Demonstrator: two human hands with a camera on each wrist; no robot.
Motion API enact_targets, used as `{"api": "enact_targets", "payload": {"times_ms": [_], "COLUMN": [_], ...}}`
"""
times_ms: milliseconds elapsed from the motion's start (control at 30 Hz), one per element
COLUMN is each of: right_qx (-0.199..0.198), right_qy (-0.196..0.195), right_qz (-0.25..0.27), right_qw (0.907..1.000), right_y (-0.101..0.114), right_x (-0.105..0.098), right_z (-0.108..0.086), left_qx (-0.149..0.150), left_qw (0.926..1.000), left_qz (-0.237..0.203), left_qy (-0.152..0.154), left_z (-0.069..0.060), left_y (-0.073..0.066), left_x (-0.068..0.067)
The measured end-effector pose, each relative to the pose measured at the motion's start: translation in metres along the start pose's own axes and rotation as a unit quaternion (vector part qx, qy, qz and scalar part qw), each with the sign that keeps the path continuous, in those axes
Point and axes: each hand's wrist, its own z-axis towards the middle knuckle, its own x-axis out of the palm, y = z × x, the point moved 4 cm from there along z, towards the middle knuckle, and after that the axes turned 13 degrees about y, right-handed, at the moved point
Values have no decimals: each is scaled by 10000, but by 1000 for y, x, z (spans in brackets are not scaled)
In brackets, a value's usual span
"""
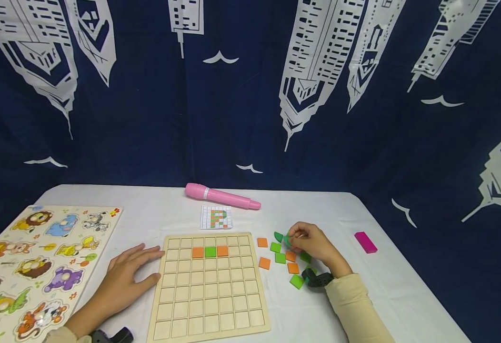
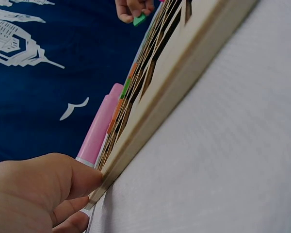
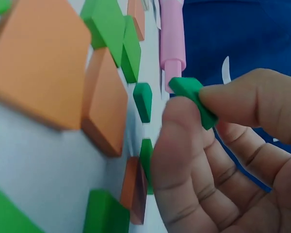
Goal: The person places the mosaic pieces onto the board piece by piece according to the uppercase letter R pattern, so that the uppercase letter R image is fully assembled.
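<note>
The wooden grid board (image 1: 209, 292) lies flat, with an orange, a green and another orange square tile in a row near its far edge. My left hand (image 1: 124, 280) rests beside it, its extended fingers and thumb touching the board's left edge. To the right, my right hand (image 1: 315, 245) pinches a small dark green tile (image 3: 191, 99) between thumb and index finger, raised above the table. Loose orange tiles (image 1: 265, 263) and green tiles (image 1: 296, 281) lie scattered under and around that hand. The pinched tile's full outline is partly covered by the fingers.
A small pattern card (image 1: 216, 217) lies beyond the board, with a pink marker-shaped stick (image 1: 222, 196) behind it. An animal puzzle board (image 1: 46, 247) covers the table's left side. A magenta block (image 1: 365, 242) lies at the right. Dark blue printed cloth (image 1: 233, 119) hangs behind.
</note>
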Motion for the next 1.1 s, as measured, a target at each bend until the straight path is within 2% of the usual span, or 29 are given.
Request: {"api": "enact_targets", "payload": {"times_ms": [300, 533, 800, 1100], "right_qx": [139, 45, -80, -316], "right_qy": [18, 271, 534, 780], "right_qz": [255, 540, 142, 302], "right_qw": [9996, 9982, 9984, 9960], "right_y": [6, 12, 20, 29], "right_x": [12, 22, 34, 50], "right_z": [7, 16, 27, 41], "left_qx": [48, 4, -52, -40], "left_qw": [10000, 10000, 9999, 10000], "left_qz": [13, 8, 38, 32], "left_qy": [-62, -5, 80, 37], "left_z": [-1, 0, 2, 1], "left_y": [0, -1, -1, -1], "left_x": [0, 0, 1, 0]}}
